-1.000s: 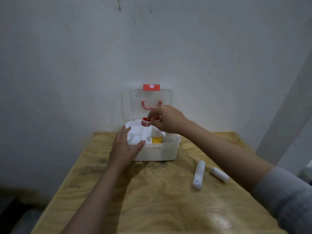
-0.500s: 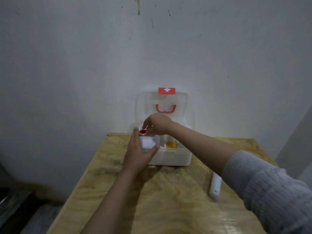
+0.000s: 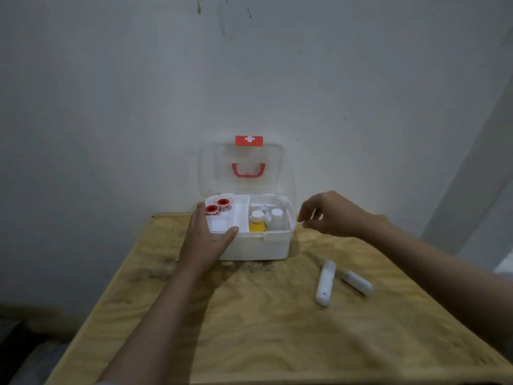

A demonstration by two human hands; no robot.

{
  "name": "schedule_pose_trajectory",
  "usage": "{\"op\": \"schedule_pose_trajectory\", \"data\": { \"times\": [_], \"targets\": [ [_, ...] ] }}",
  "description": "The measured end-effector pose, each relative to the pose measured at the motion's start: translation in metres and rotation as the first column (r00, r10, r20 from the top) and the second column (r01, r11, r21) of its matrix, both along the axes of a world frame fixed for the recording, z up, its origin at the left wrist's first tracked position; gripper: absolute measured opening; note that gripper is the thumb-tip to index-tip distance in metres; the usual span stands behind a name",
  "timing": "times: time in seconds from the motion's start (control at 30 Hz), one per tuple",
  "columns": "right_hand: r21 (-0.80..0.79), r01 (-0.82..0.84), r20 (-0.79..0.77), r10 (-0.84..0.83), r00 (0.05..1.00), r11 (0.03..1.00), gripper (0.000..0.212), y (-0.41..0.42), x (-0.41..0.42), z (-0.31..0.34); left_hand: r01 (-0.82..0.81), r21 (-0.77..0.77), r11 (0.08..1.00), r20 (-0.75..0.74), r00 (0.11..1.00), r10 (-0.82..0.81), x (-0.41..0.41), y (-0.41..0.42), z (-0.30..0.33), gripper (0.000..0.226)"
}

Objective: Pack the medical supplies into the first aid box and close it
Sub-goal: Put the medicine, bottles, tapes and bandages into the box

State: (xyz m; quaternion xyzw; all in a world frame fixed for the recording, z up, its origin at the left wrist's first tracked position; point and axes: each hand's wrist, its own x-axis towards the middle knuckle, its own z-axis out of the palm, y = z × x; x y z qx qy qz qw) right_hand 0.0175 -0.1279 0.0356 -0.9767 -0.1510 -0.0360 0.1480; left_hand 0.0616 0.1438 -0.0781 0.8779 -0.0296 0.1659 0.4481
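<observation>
The white first aid box [image 3: 266,247] stands open at the back of the wooden table, its clear lid [image 3: 244,168] upright against the wall. Two red tape rolls [image 3: 218,206] lie in its back-left compartment. A yellow bottle [image 3: 257,222] and a white bottle [image 3: 276,216] stand in the right compartment. My left hand [image 3: 204,240] rests on the box's front-left corner, thumb on the rim. To the right of the box my right hand [image 3: 331,215] hovers with loose fingers, holding nothing. Two white tubes, a long one [image 3: 325,282] and a short one [image 3: 357,282], lie on the table.
The plywood table [image 3: 263,329] ends at the wall behind the box. Its left edge drops to a dark floor. A pale pillar or wall edge [image 3: 472,176] rises at the right.
My right hand put the red tape roll into the back-left compartment, let go and drew back to the right of the box. My left hand stayed on the box.
</observation>
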Motion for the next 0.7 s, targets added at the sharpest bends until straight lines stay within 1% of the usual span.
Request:
{"op": "schedule_pose_trajectory", "data": {
  "times": [0.1, 0.17, 0.27, 0.33, 0.4, 0.47, 0.53, 0.63, 0.7],
  "targets": [
    [-0.073, 0.044, -0.118, -0.053, 0.992, 0.996, 0.013, -0.035, -0.028, -0.022, -0.005, 0.002, 1.000, 0.003, 1.000, 0.005, 0.001, 0.001, 0.000, 0.098],
    [-0.088, 0.066, -0.152, -0.079, 0.985, 0.994, 0.020, -0.049, -0.042, -0.038, -0.009, 0.015, 1.000, 0.002, 1.000, 0.009, 0.001, -0.001, 0.000, 0.098],
    [-0.065, 0.064, -0.152, -0.073, 0.986, 0.996, 0.031, -0.058, -0.052, -0.059, -0.016, 0.033, 0.999, -0.011, 1.000, 0.017, 0.000, -0.002, 0.001, 0.096],
    [-0.063, 0.047, -0.126, -0.054, 0.991, 0.997, 0.034, -0.059, -0.052, -0.069, -0.013, 0.036, 0.999, -0.007, 1.000, 0.013, 0.000, -0.003, 0.001, 0.097],
    [-0.055, 0.023, -0.147, -0.031, 0.989, 0.998, 0.035, -0.058, -0.050, -0.077, -0.015, 0.041, 0.999, -0.005, 1.000, 0.015, 0.000, -0.003, 0.001, 0.096],
    [-0.050, 0.008, -0.194, -0.018, 0.981, 0.999, 0.033, -0.056, -0.048, -0.083, -0.016, 0.043, 0.999, -0.003, 1.000, 0.016, -0.001, -0.004, 0.001, 0.095],
    [-0.034, 0.000, -0.209, -0.007, 0.978, 0.999, 0.030, -0.055, -0.046, -0.086, -0.015, 0.044, 0.999, 0.001, 1.000, 0.015, -0.001, -0.005, 0.002, 0.094],
    [0.002, -0.016, -0.188, 0.016, 0.982, 1.000, 0.025, -0.057, -0.044, -0.082, -0.015, 0.044, 0.999, -0.010, 1.000, 0.016, -0.001, -0.005, 0.003, 0.095],
    [0.054, -0.012, -0.144, 0.020, 0.989, 0.998, 0.020, -0.060, -0.042, -0.077, -0.020, 0.046, 0.999, -0.014, 1.000, 0.021, -0.001, -0.005, 0.003, 0.095]
  ]
}}
